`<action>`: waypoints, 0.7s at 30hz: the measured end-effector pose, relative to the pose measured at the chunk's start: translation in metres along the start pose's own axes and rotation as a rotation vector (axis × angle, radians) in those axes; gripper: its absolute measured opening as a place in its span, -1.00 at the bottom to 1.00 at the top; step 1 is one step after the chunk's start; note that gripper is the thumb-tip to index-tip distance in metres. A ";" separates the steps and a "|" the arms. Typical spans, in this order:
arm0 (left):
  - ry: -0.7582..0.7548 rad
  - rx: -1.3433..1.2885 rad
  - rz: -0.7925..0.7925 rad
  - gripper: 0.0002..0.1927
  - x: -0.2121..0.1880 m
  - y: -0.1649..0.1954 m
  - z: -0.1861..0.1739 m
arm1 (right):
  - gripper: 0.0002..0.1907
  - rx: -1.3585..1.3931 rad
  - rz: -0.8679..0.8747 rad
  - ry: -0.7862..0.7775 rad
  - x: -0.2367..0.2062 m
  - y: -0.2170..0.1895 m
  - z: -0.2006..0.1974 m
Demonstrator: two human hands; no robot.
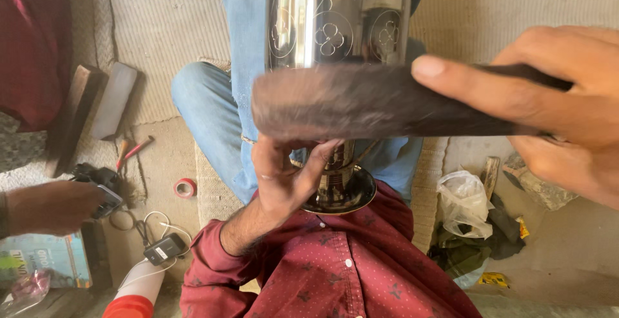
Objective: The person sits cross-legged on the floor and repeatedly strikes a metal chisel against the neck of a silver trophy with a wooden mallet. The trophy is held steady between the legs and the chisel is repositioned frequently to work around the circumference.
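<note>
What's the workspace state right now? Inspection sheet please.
Surface: woven mat over a dusty floor.
Job's things: engraved shiny metal vase, foot toward the person's lap; dark flat tool laid across it.
Clutter: red tape roll, wooden blocks, red-handled tools, plastic bag.
Grippers: left hand grips the vase stem; right hand grips the dark flat tool.
Cables: white cord by a black adapter.
Surroundings: another person's hand holding a phone.
</note>
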State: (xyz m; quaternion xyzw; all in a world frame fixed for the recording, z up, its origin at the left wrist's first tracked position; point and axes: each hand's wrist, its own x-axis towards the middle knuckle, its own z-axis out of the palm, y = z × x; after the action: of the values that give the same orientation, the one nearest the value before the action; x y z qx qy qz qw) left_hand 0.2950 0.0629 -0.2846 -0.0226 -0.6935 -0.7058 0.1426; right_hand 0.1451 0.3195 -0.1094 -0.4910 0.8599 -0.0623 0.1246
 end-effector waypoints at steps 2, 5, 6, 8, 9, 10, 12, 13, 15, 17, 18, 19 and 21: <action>-0.025 0.011 -0.017 -0.59 0.003 0.003 -0.002 | -0.05 0.018 0.007 -0.011 -0.007 0.004 0.004; -0.069 0.077 0.005 -0.62 0.011 0.008 -0.004 | -0.01 -0.014 0.074 -0.053 -0.019 0.007 0.011; -0.081 0.073 0.016 -0.64 0.013 0.009 -0.004 | 0.00 0.029 0.116 -0.038 -0.022 0.007 0.012; -0.098 0.091 0.037 -0.64 0.017 0.013 -0.004 | -0.02 0.161 0.187 0.034 -0.027 0.009 0.017; -0.102 0.115 0.054 -0.62 0.019 0.014 -0.004 | -0.03 0.232 0.214 0.084 -0.028 0.009 0.019; -0.109 0.138 0.069 -0.60 0.021 0.016 -0.005 | -0.03 0.303 0.247 0.134 -0.030 0.011 0.021; -0.123 0.110 0.073 -0.63 0.023 0.020 -0.005 | -0.05 0.360 0.277 0.173 -0.032 0.013 0.024; -0.130 0.097 0.077 -0.64 0.024 0.022 -0.006 | -0.06 0.355 0.274 0.168 -0.033 0.014 0.026; -0.156 0.165 0.044 -0.66 0.027 0.026 -0.008 | -0.07 0.254 0.189 0.094 -0.037 0.015 0.030; -0.196 0.234 0.029 -0.67 0.031 0.030 -0.008 | -0.09 0.069 0.043 -0.008 -0.040 0.016 0.036; -0.222 0.269 0.033 -0.68 0.034 0.031 -0.009 | -0.09 0.148 0.087 0.028 -0.042 0.015 0.040; -0.245 0.306 0.036 -0.68 0.037 0.033 -0.009 | -0.10 0.243 0.156 0.073 -0.045 0.015 0.043; -0.278 0.306 0.056 -0.62 0.040 0.038 -0.010 | -0.11 0.262 0.204 0.055 -0.049 0.014 0.051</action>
State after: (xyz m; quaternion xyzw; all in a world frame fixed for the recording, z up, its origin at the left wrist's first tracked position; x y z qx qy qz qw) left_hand 0.2671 0.0467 -0.2384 -0.1171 -0.8047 -0.5783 0.0666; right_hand 0.1715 0.3691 -0.1536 -0.3790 0.8929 -0.1744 0.1694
